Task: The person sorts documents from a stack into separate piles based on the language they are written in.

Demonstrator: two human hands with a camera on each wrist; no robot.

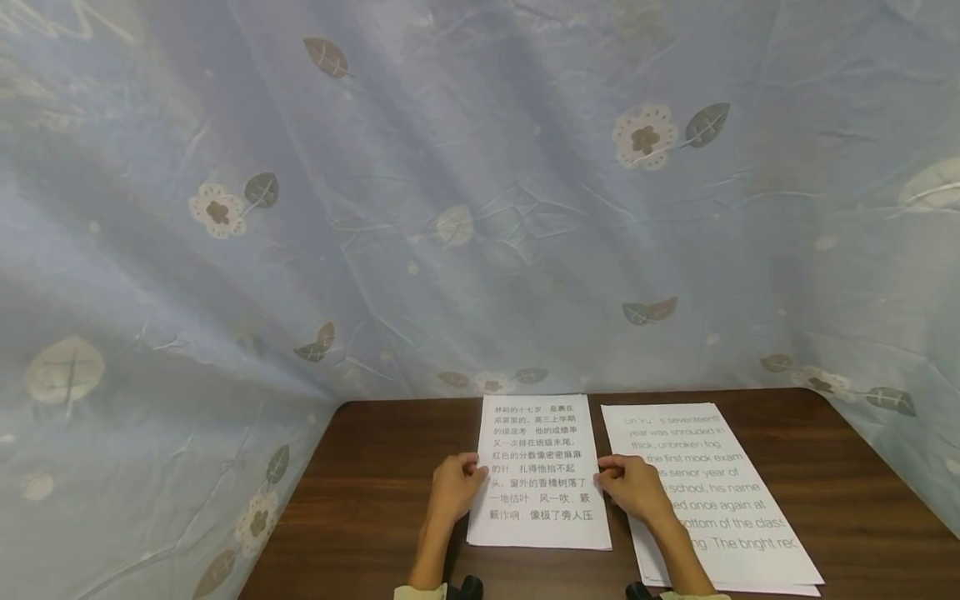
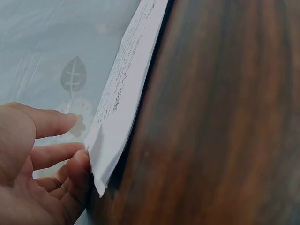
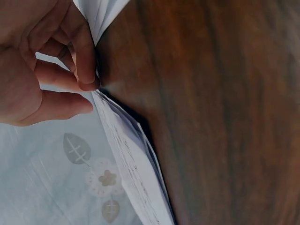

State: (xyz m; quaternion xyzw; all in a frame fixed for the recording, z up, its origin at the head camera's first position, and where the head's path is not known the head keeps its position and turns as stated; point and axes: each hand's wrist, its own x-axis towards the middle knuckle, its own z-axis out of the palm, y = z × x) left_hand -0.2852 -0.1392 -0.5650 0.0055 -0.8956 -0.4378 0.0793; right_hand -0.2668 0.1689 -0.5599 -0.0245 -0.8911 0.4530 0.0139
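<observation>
A stack of white paper sheets (image 1: 536,475) printed with Chinese characters lies on the brown table between my hands. My left hand (image 1: 453,487) is at the stack's left edge. In the left wrist view its bent fingers (image 2: 77,164) touch the edge near a corner, while the thumb stays apart from the paper. On the opposite side, my right hand (image 1: 633,483) has its fingertips against the right edge. In the right wrist view a gap shows between thumb and forefinger, and the sheet edges (image 3: 136,154) look slightly uneven. Neither hand visibly pinches the sheets.
A second paper pile (image 1: 738,533) with English print lies to the right, partly beneath my right forearm. The dark wooden tabletop (image 1: 352,492) extends to the left. A pale blue patterned curtain (image 1: 480,208) hangs behind and around the table.
</observation>
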